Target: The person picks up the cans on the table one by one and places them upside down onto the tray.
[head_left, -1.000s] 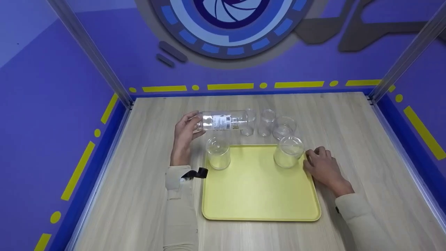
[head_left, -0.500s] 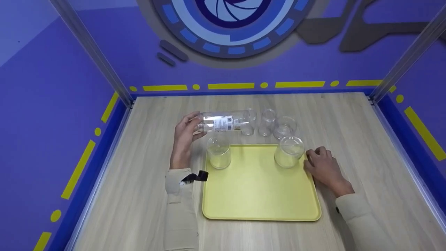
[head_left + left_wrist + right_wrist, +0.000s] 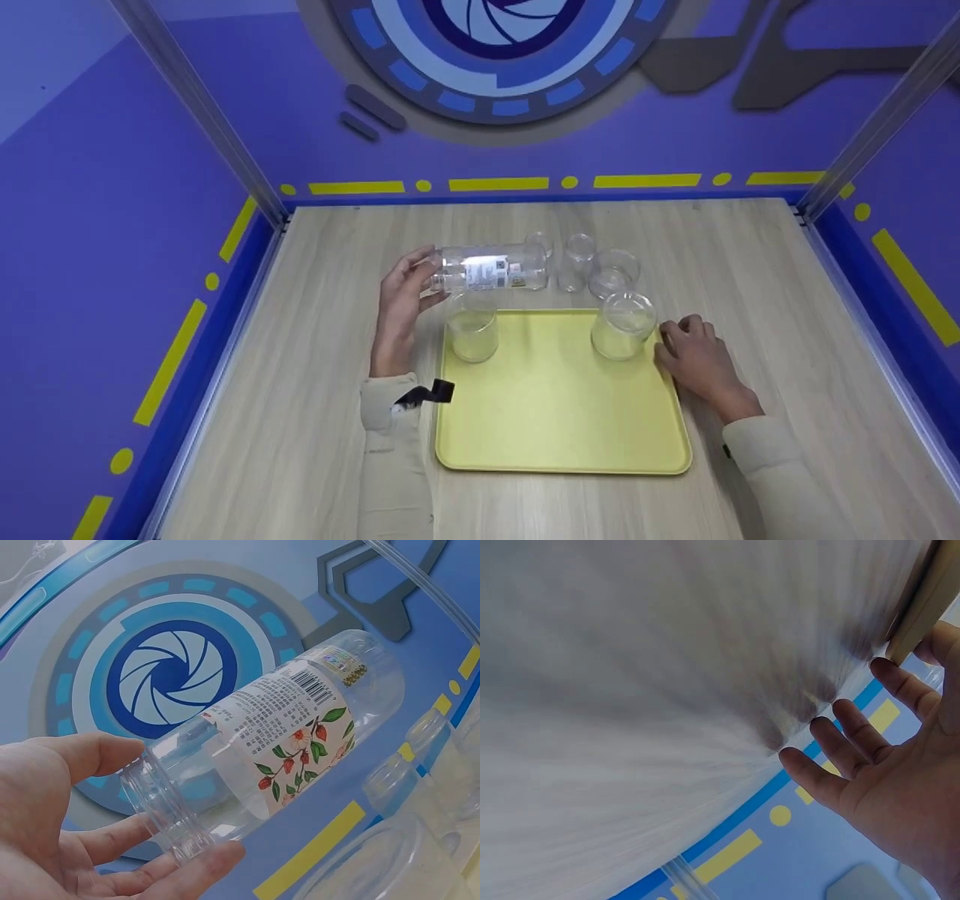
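A clear plastic jar with a printed label lies sideways in the air above the tray's far left corner. My left hand grips its threaded neck, thumb on one side and fingers on the other. Its base points right. In the left wrist view, the label shows a barcode and red flowers. Beside the right rim of the yellow tray is my right hand. Its fingertips touch the table, fingers slightly bent, and the thumb is by the tray's edge.
Two clear jars stand on the tray, one at the far left and one at the far right. Behind the tray are a wide clear container, a slim one and another partly hidden by the held jar. Blue walls enclose the table.
My left hand has come slightly nearer and to the right with the jar, which has turned a little so its label shows more. The right hand stays in place.
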`<state>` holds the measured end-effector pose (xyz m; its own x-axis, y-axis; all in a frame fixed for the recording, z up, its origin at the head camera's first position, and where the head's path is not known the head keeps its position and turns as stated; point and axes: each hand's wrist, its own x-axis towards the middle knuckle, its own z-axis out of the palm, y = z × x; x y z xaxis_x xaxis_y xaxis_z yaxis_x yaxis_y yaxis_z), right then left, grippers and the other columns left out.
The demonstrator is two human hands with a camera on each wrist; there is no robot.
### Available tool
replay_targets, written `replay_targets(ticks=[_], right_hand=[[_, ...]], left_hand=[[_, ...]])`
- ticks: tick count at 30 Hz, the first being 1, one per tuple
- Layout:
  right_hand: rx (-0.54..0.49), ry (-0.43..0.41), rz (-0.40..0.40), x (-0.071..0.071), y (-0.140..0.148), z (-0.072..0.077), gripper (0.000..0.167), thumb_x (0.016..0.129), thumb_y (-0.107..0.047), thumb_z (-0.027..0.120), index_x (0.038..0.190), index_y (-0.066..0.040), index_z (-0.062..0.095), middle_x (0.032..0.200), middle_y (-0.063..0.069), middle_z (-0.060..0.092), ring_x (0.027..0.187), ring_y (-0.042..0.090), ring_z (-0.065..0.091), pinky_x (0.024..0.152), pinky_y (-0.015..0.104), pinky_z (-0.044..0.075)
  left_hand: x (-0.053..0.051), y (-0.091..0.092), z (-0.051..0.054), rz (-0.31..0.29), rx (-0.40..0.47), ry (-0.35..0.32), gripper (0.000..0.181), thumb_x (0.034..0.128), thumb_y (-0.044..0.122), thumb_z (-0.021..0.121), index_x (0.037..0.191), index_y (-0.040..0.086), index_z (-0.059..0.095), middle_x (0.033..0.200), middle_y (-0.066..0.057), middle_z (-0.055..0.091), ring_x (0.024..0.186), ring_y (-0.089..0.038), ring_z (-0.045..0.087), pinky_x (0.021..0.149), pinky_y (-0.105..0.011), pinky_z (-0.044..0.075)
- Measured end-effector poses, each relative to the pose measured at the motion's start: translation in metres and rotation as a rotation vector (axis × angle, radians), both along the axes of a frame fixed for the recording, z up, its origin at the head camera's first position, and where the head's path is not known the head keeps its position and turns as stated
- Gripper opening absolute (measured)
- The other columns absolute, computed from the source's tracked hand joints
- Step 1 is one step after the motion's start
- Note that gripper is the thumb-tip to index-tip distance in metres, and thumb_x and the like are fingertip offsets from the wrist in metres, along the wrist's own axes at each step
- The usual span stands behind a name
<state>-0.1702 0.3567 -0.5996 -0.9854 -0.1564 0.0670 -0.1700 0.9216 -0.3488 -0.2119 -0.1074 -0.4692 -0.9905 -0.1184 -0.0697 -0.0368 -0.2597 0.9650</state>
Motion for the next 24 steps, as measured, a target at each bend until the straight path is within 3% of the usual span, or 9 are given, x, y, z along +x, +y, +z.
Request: replay_targets(ticks=[12, 19, 24], right_hand=[[-0.001, -0.001, -0.007, -0.001, 0.0, 0.0, 0.032, 0.106, -0.022, 0.058, 0.128, 0.0, 0.061, 0.124, 0.032, 0.049, 0.114, 0.054, 0.049, 0.084, 0.073, 0.045], [-0.006, -0.007, -0.004, 0.0, -0.001, 0.001, 0.032, 0.105, -0.022, 0.059, 0.128, 0.0, 0.061, 0.123, 0.032, 0.048, 0.115, 0.055, 0.049, 0.084, 0.073, 0.045], [0.0, -0.005, -0.004, 0.0, 0.0, 0.001, 0.031, 0.105, -0.021, 0.06, 0.129, 0.0, 0.061, 0.123, 0.032, 0.048, 0.114, 0.054, 0.049, 0.084, 0.073, 0.045]], left_hand=[[0.013, 0.001, -0.006, -0.011, 0.012, -0.021, 0.043, 0.1024, 0.019, 0.071, 0.142, 0.003, 0.063, 0.131, -0.029, 0.064, 0.107, -0.034, 0.07, 0.082, -0.037, 0.063], [0.022, 0.002, -0.009, -0.021, 0.008, -0.009, 0.047, 0.1027, 0.019, 0.071, 0.144, -0.001, 0.061, 0.125, -0.023, 0.067, 0.1, -0.026, 0.07, 0.081, -0.036, 0.063], [0.026, 0.003, -0.011, -0.011, 0.018, -0.019, 0.042, 0.1024, 0.017, 0.071, 0.14, 0.001, 0.064, 0.122, -0.024, 0.067, 0.1, -0.028, 0.07, 0.078, -0.035, 0.063]])
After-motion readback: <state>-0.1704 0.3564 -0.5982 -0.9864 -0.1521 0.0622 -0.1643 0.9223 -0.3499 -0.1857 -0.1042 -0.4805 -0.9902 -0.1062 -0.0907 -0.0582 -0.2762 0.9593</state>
